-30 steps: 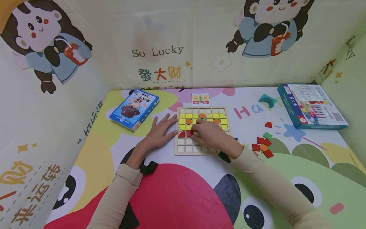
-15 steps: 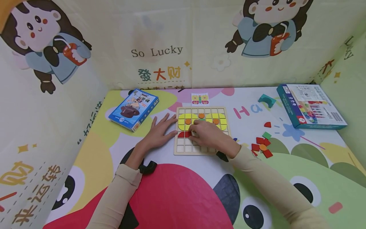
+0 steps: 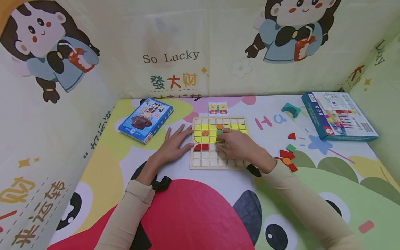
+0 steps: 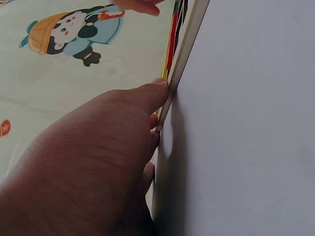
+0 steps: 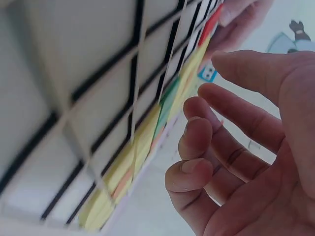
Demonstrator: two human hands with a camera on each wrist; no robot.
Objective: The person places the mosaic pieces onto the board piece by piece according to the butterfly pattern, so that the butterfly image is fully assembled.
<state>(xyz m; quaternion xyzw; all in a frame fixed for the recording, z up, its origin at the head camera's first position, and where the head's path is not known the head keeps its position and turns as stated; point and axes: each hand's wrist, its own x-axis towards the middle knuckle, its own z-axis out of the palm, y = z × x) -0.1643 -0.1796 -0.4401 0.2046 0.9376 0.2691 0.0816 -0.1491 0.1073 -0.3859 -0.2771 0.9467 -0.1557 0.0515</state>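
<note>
A wooden grid board (image 3: 196, 166) lies on the table, part-filled with flat yellow pieces (image 3: 198, 139), round orange pieces (image 3: 205, 133) and a green column (image 3: 219, 132). Two red pieces (image 3: 201, 147) sit side by side in the row below the yellow. My left hand (image 3: 173, 144) rests at the board's left edge, fingers spread; in the left wrist view its thumb touches the rim (image 4: 184, 54). Over the board's middle and right is my right hand (image 3: 240, 147), covering several cells. The right wrist view shows its fingers (image 5: 192, 169) loosely bent, thumb apart, nothing between them.
Behind the board lies a small butterfly picture card (image 3: 218, 108). Loose red pieces (image 3: 292, 167), a green square (image 3: 291, 148) and an orange disc (image 3: 286, 160) lie to the right. A blue box (image 3: 145, 119), a teal arch block (image 3: 291, 109) and a white-and-teal box (image 3: 351, 114) stand farther back.
My right hand has let go of the red square, now beside the rounded red piece, and has shifted right across the board. My left hand stays at the edge.
</note>
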